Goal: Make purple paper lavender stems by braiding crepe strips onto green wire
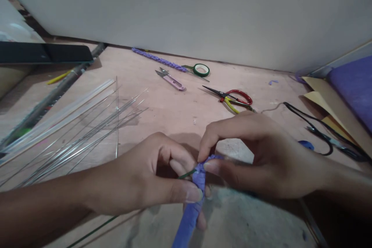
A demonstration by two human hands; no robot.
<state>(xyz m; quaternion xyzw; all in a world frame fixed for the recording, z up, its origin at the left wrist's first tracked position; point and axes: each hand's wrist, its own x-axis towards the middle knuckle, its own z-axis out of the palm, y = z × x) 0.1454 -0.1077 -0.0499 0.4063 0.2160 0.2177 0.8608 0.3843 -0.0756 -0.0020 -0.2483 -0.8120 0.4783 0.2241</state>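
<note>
Over the pale worktop point(174, 112), my left hand point(145, 178) and right hand point(270, 159) both pinch the purple strip point(187, 223), which I judge wants steady, even tension.

The tabletop point(174, 122) is a pale pinkish surface, turning grey and blotched in its near part. At left, a loose fan of thin metal wires point(84, 135) lies across it, some crossing, beside long pale strips point(58, 124). Toward the far edge rests a purple fuzzy stem point(158, 60), one end just beside a roll of green tape point(207, 71). Nearer lie pink-handled thread snips point(171, 80) and, to their right, scissors point(224, 95) with one red and one yellow handle loop. Small purple scraps point(273, 82) sit farther right, well apart from brown paper sheets point(322, 102) and a black-handled cutting tool point(315, 130) near the right edge.
</note>
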